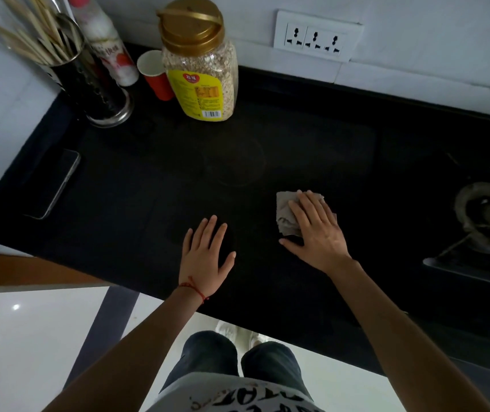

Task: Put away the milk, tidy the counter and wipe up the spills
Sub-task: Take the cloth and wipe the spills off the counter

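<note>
Now wiping: cloth pinned flat under the right hand

Head view: the right hand (315, 230) lies with straight fingers (303, 203) pressing a grey cloth (285, 215) onto the black desk (148, 188), likely so it drags across spills. Beside it, the left hand (206, 252) rests flat and released, probably as a brace. Well beyond both hands' fingertips, the oat jar (202, 81), red cup (156, 75) and milk bottle (110, 46) stand against the wall.

Worktop (148, 188): black, smooth, showing a dull sheen. Cloth (285, 214): grey, crumpled, matt fabric. Utensil holder (98, 87): perforated polished metal, reflecting light. Oat jar (205, 69): clear plastic, glossy gold lid. Cup (156, 75): red paper. Floor (29, 337): white, glossy, glaring.
</note>
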A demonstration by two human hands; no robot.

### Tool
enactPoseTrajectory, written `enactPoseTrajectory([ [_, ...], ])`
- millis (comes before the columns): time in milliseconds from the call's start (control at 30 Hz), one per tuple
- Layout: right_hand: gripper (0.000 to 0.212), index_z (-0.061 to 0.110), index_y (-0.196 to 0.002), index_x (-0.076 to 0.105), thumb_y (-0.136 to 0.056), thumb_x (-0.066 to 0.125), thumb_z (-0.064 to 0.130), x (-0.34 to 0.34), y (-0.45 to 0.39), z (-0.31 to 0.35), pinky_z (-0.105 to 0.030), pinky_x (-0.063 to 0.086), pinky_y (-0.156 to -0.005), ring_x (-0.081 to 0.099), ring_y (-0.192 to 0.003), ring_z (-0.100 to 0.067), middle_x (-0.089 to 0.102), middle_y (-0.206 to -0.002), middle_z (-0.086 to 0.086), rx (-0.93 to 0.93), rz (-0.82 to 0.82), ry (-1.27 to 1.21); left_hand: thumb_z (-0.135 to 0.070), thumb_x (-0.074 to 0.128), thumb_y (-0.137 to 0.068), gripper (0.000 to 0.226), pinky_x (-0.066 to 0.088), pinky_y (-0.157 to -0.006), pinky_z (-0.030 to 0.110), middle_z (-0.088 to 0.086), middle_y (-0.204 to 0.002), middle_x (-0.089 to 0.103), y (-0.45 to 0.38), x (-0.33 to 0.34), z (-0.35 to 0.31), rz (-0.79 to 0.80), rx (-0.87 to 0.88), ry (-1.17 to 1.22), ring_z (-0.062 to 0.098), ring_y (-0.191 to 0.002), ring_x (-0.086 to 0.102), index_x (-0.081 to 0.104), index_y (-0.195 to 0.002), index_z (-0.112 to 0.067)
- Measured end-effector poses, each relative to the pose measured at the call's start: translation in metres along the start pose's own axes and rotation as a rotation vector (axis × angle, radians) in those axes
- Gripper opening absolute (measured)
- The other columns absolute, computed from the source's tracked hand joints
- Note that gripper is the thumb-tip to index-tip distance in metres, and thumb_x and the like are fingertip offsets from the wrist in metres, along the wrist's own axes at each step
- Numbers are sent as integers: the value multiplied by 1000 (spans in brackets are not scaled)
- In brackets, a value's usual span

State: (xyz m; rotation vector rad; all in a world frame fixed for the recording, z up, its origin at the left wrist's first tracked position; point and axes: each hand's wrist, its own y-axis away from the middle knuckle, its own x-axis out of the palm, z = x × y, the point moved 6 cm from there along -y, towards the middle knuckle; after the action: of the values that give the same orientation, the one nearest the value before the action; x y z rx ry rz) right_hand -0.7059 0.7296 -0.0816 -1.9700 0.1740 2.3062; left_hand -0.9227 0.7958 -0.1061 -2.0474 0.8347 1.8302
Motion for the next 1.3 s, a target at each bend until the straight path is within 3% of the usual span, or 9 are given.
enactPoseTrajectory([
  [100,74,10,-137,39,-77,61,49,-2,-5,2,-48,34,-104,35,-136,-31,39,-146,-15,73,17,-2,-51,28,-87,62,21,-112,46,9,-149,35,0,1,1,5,0,-5,27,-139,31,36,-138,-18],
  [233,67,5,-122,56,-64,79,30,-8,-9,12,-48,54,-81,56,-119,-33,58,-128,-17,117,-33,96,-52,29,-86,62,24,-110,46,9,-147,38,0,2,1,18,9,-12,28,-137,35,37,-137,-18],
  [500,62,-1,-117,59,-60,81,7,-18,6,41,-49,55,-76,59,-114,-33,62,-122,-19,303,-139,25,-50,28,-85,63,20,-110,49,15,-147,38,1,1,2,64,86,39,32,-137,35,40,-137,-15],
  [667,53,5,-117,59,-69,76,16,-33,65,76,-35,56,-70,64,-105,-29,65,-117,-13,518,-303,-145,-34,52,-87,55,8,-116,47,15,-152,26,2,-3,4,90,178,166,31,-143,18,40,-137,-17],
  [833,45,12,-116,58,-74,71,20,-36,161,109,-31,56,-63,65,-93,-21,64,-115,-3,783,-477,-321,-20,55,-86,41,26,-113,45,16,-143,42,11,-19,-11,148,327,370,31,-136,34,55,-125,-8],
  [967,40,14,-112,62,-76,63,30,-24,260,140,-31,55,-65,67,-83,-20,67,-110,0,1087,-600,-393,-12,57,-86,29,37,-99,26,15,-126,55,45,-24,-55,264,564,503,27,-121,51,63,-112,-2],
  [1067,44,11,-108,65,-72,56,34,-2,337,166,-31,53,-68,67,-79,-24,69,-105,-3,1364,-687,-457,-27,51,-83,35,43,-85,20,13,-109,64,84,-21,-96,383,744,513,24,-100,62,67,-102,-2],
  [1167,36,12,-108,64,-72,64,17,31,413,200,-37,53,-70,65,-78,-28,70,-98,-5,1688,-722,-564,-44,38,-72,58,48,-74,21,13,-95,71,127,-3,-131,545,825,513,24,-83,66,69,-96,-2],
  [1300,27,10,-102,64,-76,66,15,69,502,257,-34,49,-66,62,-74,-28,68,-87,-7,1993,-787,-660,-25,54,-84,28,46,-77,23,11,-90,72,196,36,-169,738,882,300,23,-84,64,69,-97,-5],
])
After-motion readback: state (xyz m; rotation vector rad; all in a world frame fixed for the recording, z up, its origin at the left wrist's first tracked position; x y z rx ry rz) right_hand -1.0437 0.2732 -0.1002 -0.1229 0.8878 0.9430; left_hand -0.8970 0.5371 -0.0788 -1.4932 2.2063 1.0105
